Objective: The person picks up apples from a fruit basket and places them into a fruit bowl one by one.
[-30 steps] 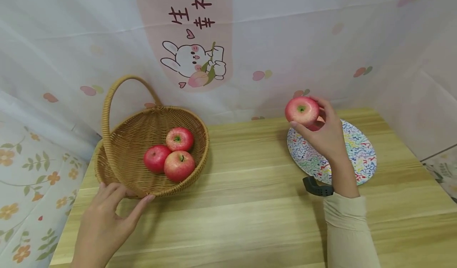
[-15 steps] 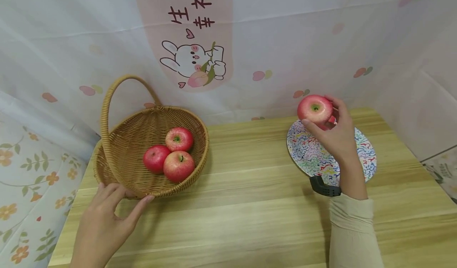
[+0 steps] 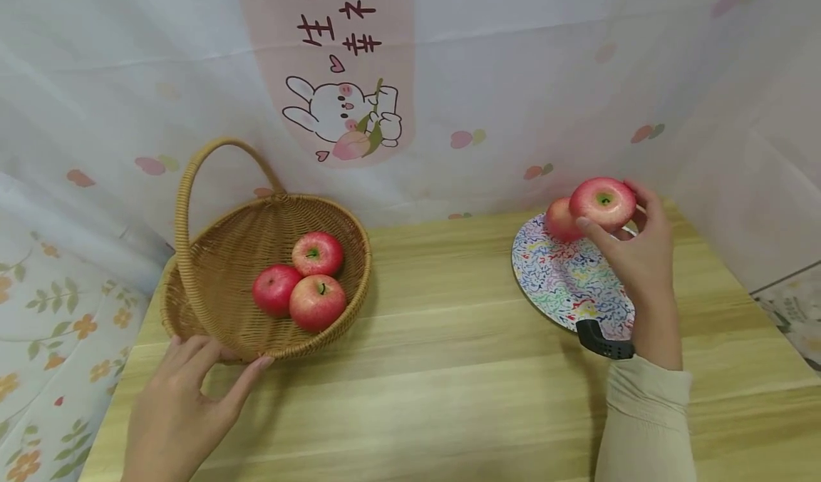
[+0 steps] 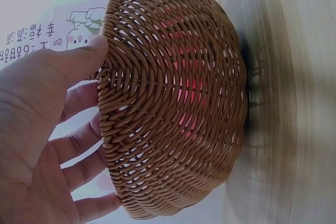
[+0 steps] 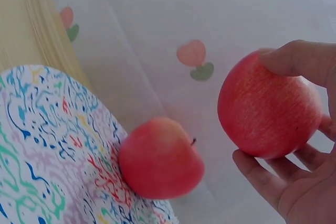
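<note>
1. While the basket (image 3: 224,268) stands on the desk (image 3: 436,354), the left grip (image 3: 182,396) holds its near rim, probably to steady it. Three apples (image 3: 317,302) lie together in its right part. Since the handle (image 3: 184,218) arches over the left part, the right side seems freer for reaching in.
2. In the same head view, the right grip (image 3: 644,261) holds a red apple (image 3: 603,204) above the far part of the plate (image 3: 571,289). Another apple (image 3: 559,219) is on the plate, near its far edge. Between basket and plate is wide bare wood; behind, the cloth (image 3: 513,61) leaves little room.
3. From the left wrist, the thumb is at the rim and the fingers are spread along it, not tightly closed. Red shows through the weave.
4. From the right wrist, the grip is partly closed, thumb and fingers on opposite sides of the apple, likely for secure holding. A gap separates it from the plate's apple.
</note>
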A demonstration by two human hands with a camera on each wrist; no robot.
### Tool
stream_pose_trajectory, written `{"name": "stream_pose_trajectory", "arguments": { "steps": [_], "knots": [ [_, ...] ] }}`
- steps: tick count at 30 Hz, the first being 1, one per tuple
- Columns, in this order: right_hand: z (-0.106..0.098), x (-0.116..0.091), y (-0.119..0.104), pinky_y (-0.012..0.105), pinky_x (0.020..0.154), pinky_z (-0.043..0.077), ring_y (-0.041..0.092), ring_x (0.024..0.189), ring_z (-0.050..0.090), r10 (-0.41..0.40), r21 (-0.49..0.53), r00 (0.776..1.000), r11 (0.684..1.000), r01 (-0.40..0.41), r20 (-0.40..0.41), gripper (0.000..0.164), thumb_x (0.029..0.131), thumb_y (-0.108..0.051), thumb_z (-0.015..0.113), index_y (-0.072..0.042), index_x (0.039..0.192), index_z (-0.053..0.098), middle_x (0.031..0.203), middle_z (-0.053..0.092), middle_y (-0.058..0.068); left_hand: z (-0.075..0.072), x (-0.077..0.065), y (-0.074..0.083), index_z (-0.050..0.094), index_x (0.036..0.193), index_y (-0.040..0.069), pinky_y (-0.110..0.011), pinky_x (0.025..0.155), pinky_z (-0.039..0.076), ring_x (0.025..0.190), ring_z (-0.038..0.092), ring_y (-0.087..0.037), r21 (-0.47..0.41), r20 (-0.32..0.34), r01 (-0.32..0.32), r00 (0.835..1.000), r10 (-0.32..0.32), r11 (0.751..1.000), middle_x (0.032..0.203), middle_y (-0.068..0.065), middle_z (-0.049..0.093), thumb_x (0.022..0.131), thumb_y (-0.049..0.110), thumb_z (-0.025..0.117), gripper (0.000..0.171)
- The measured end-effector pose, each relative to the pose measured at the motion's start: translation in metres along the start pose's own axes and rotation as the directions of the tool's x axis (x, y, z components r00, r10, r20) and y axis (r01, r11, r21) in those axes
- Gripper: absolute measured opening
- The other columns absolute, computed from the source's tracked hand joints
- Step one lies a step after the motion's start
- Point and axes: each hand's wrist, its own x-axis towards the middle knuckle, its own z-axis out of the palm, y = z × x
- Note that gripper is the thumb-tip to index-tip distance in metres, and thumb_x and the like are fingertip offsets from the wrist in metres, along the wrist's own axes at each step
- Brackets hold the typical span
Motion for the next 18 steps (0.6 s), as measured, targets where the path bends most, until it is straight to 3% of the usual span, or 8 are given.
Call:
{"name": "stream_pose_trajectory", "arguments": {
  "steps": [4,7,11,14,18],
  "knots": [
    [-0.007,0.000,0.005,0.012,0.086,0.052,0.009,0.121,0.052,0.020,-0.004,0.999,1.000,-0.020,-0.031,0.079,0.086,-0.007,0.084,-0.019,0.155,0.048,0.140,0.051,-0.010,0.000,-0.001,-0.001,0.067,0.079,0.013,-0.060,0.123,0.040,0.080,0.061,-0.032,0.016,-0.007,-0.006,1.000,0.006,1.000,0.080,-0.001,0.067,0.078,0.037,0.094,0.036],
    [-0.012,-0.001,0.007,0.013,0.087,0.051,0.007,0.122,0.050,0.057,-0.043,0.997,0.997,-0.059,-0.049,0.081,0.088,-0.012,0.084,-0.022,0.157,0.045,0.143,0.049,-0.011,0.001,0.000,-0.003,0.068,0.078,0.013,-0.061,0.121,0.041,0.080,0.062,-0.034,0.016,-0.013,-0.034,0.999,0.035,0.999,0.079,-0.001,0.067,0.085,0.052,0.087,0.044],
    [-0.017,-0.002,0.009,0.013,0.087,0.051,0.008,0.122,0.049,0.141,-0.057,0.986,0.988,-0.146,-0.085,0.081,0.088,-0.016,0.085,-0.025,0.157,0.045,0.146,0.047,-0.009,0.002,0.004,-0.006,0.067,0.077,0.013,-0.039,0.125,0.041,0.076,0.061,-0.033,0.020,-0.029,-0.088,0.996,0.088,0.996,0.076,0.000,0.066,0.093,0.072,0.067,0.061],
    [-0.019,-0.001,0.011,0.010,0.085,0.051,0.009,0.124,0.047,0.197,-0.066,0.975,0.977,-0.204,-0.103,0.081,0.088,-0.017,0.085,-0.026,0.158,0.045,0.146,0.045,-0.009,0.003,0.005,-0.007,0.065,0.073,0.013,-0.022,0.099,0.050,0.071,0.058,-0.029,0.040,-0.044,-0.126,0.991,0.128,0.991,0.072,0.001,0.063,0.095,0.077,0.057,0.068],
    [-0.020,0.001,0.015,0.012,0.086,0.051,0.010,0.127,0.045,0.219,-0.096,0.971,0.969,-0.229,-0.100,0.082,0.089,-0.023,0.085,-0.027,0.159,0.042,0.146,0.044,-0.010,0.003,0.006,-0.008,0.061,0.070,0.014,-0.029,0.065,0.042,0.068,0.055,-0.024,0.056,-0.056,-0.155,0.986,0.158,0.986,0.070,0.002,0.061,0.096,0.077,0.054,0.068]
  ]
}}
